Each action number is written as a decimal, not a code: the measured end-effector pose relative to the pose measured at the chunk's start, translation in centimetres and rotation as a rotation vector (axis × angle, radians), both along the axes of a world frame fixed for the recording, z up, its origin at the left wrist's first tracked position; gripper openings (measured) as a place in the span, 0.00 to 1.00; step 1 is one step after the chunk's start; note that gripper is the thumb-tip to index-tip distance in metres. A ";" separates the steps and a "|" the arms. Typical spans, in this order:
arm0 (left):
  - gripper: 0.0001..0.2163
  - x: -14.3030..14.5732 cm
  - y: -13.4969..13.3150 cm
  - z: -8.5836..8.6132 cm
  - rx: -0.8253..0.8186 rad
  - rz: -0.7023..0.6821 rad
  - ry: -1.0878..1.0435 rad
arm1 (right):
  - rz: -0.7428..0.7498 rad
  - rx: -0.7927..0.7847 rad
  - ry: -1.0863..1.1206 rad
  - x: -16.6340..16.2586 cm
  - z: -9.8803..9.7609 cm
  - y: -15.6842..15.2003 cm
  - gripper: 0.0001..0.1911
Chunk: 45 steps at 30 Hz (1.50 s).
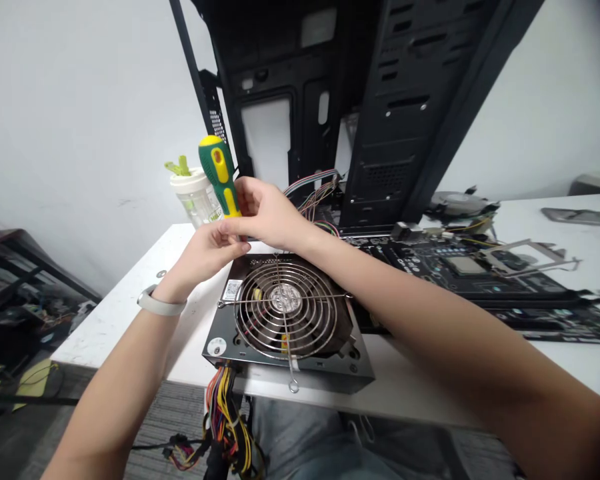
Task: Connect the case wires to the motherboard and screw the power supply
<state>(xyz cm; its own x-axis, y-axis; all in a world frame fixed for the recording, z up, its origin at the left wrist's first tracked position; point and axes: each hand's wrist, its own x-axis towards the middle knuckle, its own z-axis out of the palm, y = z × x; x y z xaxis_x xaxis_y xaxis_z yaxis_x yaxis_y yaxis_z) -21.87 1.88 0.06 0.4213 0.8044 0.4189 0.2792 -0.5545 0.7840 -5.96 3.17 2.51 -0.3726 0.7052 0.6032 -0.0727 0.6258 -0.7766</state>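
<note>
Just nearer and rightward of the left hand (203,252), whose grip I can't make out, lies the power supply (286,299), beyond which I'd steady the slightly tilted screwdriver (221,175), held low by the right hand (266,210).

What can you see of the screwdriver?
The screwdriver has a green handle with yellow inlays and a yellow butt, apparently plastic. It is near upright, butt up, leaning left in the picture, partly in front of the cup. The right hand holds the handle's lower end; the left hand is close, contact unclear. Its tip is hidden.
</note>
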 end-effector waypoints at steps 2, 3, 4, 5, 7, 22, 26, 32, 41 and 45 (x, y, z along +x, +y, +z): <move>0.15 0.0 0.1 -0.1 0.021 0.002 -0.001 | -0.025 0.006 -0.035 0.0 -0.1 -0.1 0.17; 0.15 0.0 0.2 -0.1 0.027 -0.004 0.005 | -0.029 0.007 -0.047 0.0 -0.1 -0.1 0.16; 0.15 0.0 0.2 -0.1 0.032 -0.017 0.011 | -0.026 0.007 -0.050 0.0 -0.1 -0.2 0.16; 0.16 0.0 0.2 0.0 0.034 -0.037 0.019 | -0.016 0.005 -0.044 0.0 -0.1 -0.2 0.15; 0.17 -0.1 0.1 0.2 0.032 -0.086 0.044 | 0.026 -0.012 -0.005 0.0 -0.1 -0.2 0.12; 0.17 0.0 0.2 0.0 -0.010 -0.111 -0.008 | 0.139 -0.102 0.062 0.2 0.0 0.3 0.14; 0.19 0.6 0.4 -0.7 0.053 0.045 -0.059 | 0.093 -0.076 0.059 0.2 0.0 0.6 0.15; 0.21 0.1 0.6 -0.4 0.051 0.045 -0.012 | -0.001 -0.056 0.027 0.1 0.1 0.4 0.17; 0.17 -0.3 0.0 0.3 0.001 -0.056 0.071 | 0.013 -0.150 0.073 0.1 0.4 0.0 0.09; 0.15 -0.7 0.3 0.2 0.000 -0.091 0.117 | 0.121 -0.198 0.102 0.3 0.6 -0.1 0.12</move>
